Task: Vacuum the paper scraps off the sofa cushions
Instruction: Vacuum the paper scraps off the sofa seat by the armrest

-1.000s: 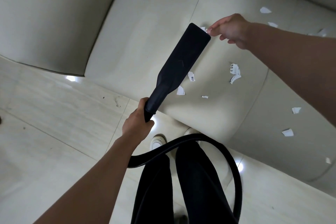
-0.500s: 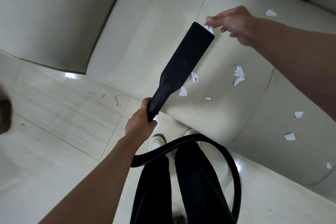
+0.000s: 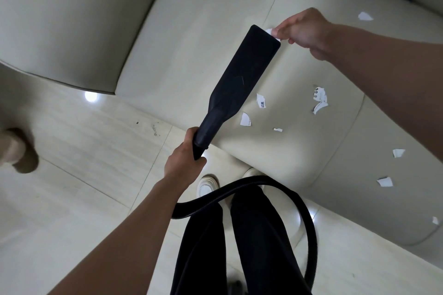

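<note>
**Scrap pinched at the nozzle mouth**

The left hand (image 3: 184, 163) is curled tight round the neck of the flat upholstery nozzle (image 3: 242, 79), which slants toward one o'clock over the sofa seat cushion (image 3: 203, 43). The right hand (image 3: 306, 31) pinches one paper scrap (image 3: 269, 31) between thumb and fingertip at the nozzle's far edge. Loose scraps (image 3: 245, 120) lie on the cushions from three to four o'clock of the nozzle. They look featherlight and limp, likely to flutter or cling, so suction should lift them without pressing. There is open cushion to the right. The hose (image 3: 239, 189) loops past the legs at six o'clock and could snag.
</note>
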